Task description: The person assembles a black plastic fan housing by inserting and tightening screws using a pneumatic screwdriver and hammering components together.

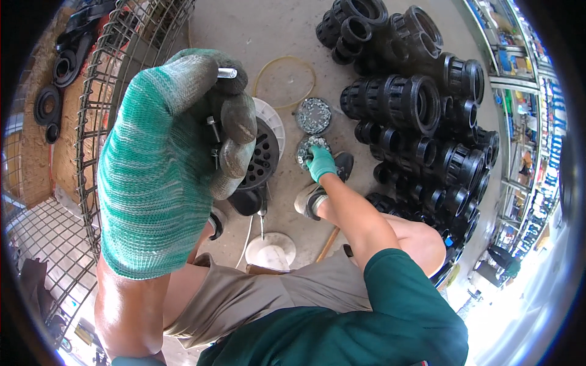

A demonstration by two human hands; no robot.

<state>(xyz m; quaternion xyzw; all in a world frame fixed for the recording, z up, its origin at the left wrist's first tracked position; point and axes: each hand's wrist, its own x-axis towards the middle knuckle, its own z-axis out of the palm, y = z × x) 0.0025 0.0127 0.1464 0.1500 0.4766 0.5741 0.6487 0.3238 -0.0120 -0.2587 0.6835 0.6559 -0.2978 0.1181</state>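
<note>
My left hand [165, 165], in a green knit glove with grey-coated fingers, is raised close to the camera. Its fingers curl around several metal bolts: a shiny bolt end [226, 73] pokes out at the top, and a darker bolt [212, 127] shows inside the palm. My right hand [321, 163], also gloved, reaches down into a round tub [301, 160] of small metal parts that look like nuts or washers. Its fingertips are hidden among them. Just beyond stands another round tub [313, 116] filled with small silvery pieces.
Black ribbed pipe fittings [390, 104] are piled on the right. A wire mesh cage [91, 152] rises on the left. Partly behind my left hand is a black disc with holes [265, 149] over a white round container [274, 122]. A white round base [271, 247] stands between my legs.
</note>
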